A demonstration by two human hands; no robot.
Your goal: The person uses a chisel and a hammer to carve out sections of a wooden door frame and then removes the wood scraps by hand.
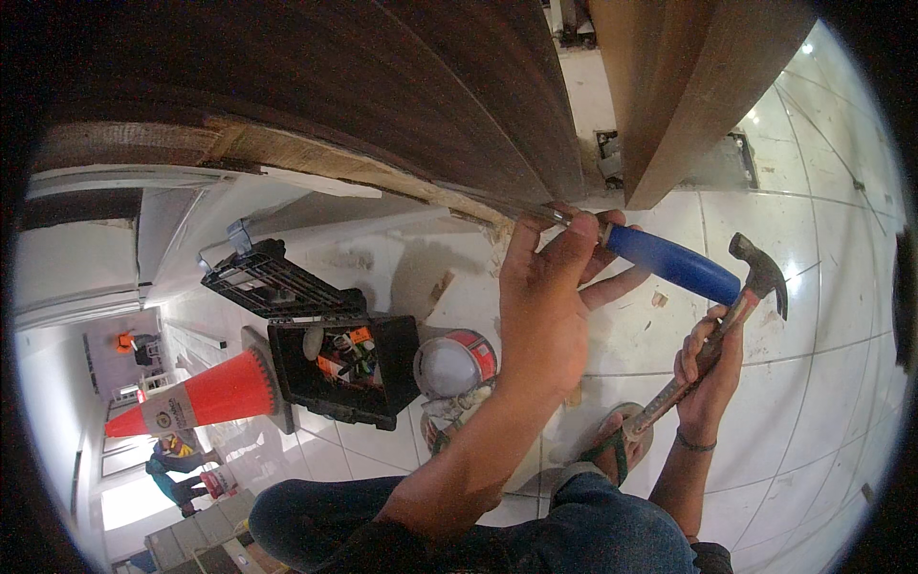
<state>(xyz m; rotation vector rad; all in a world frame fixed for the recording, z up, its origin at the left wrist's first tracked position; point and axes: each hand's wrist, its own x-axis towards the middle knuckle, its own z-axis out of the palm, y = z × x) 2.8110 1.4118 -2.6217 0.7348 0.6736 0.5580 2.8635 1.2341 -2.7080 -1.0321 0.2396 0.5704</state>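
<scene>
My left hand [550, 287] is closed round the metal shank of a chisel with a thick blue handle [674, 263]. Its blade points left, along the rough bare edge of a dark wood panel [316, 153]; the tip is hard to make out. In my right hand [712, 368] is a claw hammer [763, 273], gripped partway up its worn handle. The hammer's head is close to the butt of the blue handle, and I cannot tell whether they touch.
A brown wood board [688, 86] stands beside the panel. On the tiled floor [660, 335] are a bucket [448, 364], an opened black toolbox [382, 407] with assorted things inside, and an orange traffic cone [229, 387]. My sandalled foot [617, 445] is below the hammer. Another person [172, 474] bends over far left.
</scene>
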